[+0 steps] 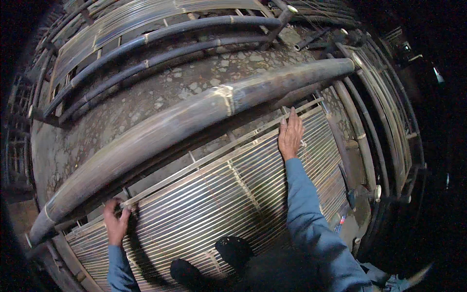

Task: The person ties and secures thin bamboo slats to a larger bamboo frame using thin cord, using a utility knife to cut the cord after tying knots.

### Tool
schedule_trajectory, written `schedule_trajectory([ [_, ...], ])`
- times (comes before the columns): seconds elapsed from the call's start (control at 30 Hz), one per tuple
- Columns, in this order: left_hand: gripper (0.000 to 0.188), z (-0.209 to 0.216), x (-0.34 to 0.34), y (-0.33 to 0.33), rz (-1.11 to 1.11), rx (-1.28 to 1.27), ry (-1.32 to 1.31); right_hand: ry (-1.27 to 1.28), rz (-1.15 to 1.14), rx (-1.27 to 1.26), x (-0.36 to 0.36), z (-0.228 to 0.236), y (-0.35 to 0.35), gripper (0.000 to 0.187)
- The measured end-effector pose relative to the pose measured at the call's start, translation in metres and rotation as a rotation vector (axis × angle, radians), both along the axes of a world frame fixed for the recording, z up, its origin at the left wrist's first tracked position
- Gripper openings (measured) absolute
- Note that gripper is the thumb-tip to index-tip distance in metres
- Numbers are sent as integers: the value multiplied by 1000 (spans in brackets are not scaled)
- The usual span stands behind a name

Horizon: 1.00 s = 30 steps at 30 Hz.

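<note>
A slatted bamboo panel, made of many thin pale strips tied with cross bindings, spreads in front of me. Along its far edge runs a long flat bamboo lath. At the left, my left hand is curled, with thumb and fingertips closed round the lath. My right hand lies farther right, its fingers stretched out and close together, tips reaching over the same lath. What is under the right palm is hidden. Just beyond the lath, a thick bamboo pole with a pale node crosses the view.
Dark shoes show on the near part of the panel. Past the thick pole lies stony ground, then another slatted bamboo rack with curved rails. More bamboo poles stand at the right. A small red and blue object lies by the panel's right side.
</note>
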<state>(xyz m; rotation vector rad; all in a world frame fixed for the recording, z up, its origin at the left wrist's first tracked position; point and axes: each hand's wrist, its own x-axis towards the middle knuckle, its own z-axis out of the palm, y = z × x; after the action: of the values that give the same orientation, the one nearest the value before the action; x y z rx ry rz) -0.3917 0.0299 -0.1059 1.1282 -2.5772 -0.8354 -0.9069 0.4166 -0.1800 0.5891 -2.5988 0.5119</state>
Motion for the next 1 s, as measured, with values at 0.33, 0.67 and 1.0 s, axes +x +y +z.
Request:
schedule_trajectory([
  [0.33,28,57,1,16,150,72,163,-36,-79,-93,9,6,-3,45],
  [0.67,32,51,-4,17,140,99,185,-107,-138,-79,10,8,-2,41],
  [1.0,30,46,-3,19,114,52,193,-125,-188,-70,11,7,-3,39],
])
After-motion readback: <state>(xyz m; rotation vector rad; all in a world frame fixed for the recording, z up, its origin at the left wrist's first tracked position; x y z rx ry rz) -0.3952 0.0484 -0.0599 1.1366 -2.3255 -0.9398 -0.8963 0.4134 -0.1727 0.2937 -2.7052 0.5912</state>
